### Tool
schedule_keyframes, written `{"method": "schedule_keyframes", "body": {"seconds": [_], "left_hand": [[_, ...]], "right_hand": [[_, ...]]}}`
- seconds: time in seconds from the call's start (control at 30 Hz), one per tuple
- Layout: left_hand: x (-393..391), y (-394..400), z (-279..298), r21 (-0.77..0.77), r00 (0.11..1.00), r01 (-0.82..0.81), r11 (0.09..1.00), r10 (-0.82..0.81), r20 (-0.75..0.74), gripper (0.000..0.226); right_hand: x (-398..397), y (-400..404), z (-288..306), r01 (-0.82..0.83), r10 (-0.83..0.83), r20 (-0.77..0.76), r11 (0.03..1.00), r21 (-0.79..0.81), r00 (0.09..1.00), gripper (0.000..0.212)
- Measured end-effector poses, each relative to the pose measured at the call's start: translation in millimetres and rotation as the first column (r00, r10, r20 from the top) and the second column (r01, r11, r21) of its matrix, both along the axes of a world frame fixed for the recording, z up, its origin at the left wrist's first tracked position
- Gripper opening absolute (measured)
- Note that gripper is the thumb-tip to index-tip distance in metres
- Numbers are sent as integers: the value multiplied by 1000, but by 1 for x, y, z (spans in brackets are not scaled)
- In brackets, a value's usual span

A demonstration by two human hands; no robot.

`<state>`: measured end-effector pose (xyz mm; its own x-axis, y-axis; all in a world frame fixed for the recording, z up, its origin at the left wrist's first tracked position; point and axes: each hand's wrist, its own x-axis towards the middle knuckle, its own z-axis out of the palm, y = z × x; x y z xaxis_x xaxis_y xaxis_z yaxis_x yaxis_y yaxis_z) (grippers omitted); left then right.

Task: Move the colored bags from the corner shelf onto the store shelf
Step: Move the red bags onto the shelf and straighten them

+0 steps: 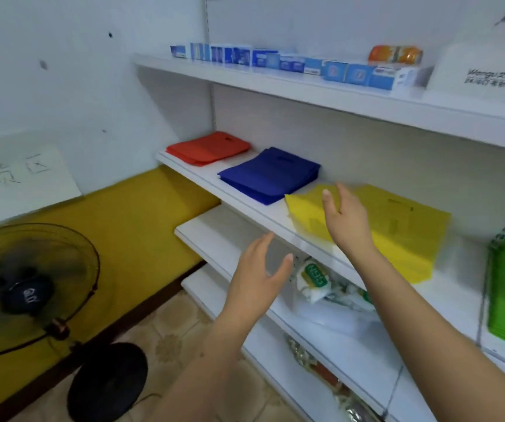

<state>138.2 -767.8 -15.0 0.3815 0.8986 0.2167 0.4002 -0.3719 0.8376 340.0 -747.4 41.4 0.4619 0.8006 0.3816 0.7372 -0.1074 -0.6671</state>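
1. Step in hand, as I judge it: placing the yellow bags (pixel 397 226) on the store shelf (pixel 245 197), beside the blue bags (pixel 271 175) and red bags (pixel 208 147).
2. Next move likely calls for squaring that stack or going for another.
3. My right hand (pixel 347 217) rests over the yellow stack's left end, fingers straight, gripping nothing.
4. My left hand (pixel 257 278) hovers below the shelf edge, fingers spread, empty.

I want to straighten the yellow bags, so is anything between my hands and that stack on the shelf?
Nothing visible blocks them. The right hand is open just over the near left part of the yellow bags. The left hand is open in front of the shelf edge, below and left of the stack, with only open air between.
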Motion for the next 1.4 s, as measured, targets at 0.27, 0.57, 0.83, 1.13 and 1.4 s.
{"method": "schedule_keyframes", "body": {"seconds": [0.27,0.57,0.83,1.13,1.4], "left_hand": [[-50,159,-15,-15,993,-114,993,113,-40,67],[-102,353,-3,10,969,-220,975,220,-112,67],[-130,497,-16,-12,974,-190,982,187,-131,66],[-138,687,-42,41,966,-127,991,133,-223,63],[-123,798,-81,196,801,-21,980,134,-584,86]], "right_hand": [[-56,185,-16,-140,143,-72,989,35,987,58],[-105,389,-29,-252,245,-193,968,-13,950,58],[-121,517,-56,-182,166,-161,979,-93,973,60],[-98,640,-101,96,-97,16,917,-387,995,73],[-58,672,-132,241,-190,148,771,-590,971,99]]}}
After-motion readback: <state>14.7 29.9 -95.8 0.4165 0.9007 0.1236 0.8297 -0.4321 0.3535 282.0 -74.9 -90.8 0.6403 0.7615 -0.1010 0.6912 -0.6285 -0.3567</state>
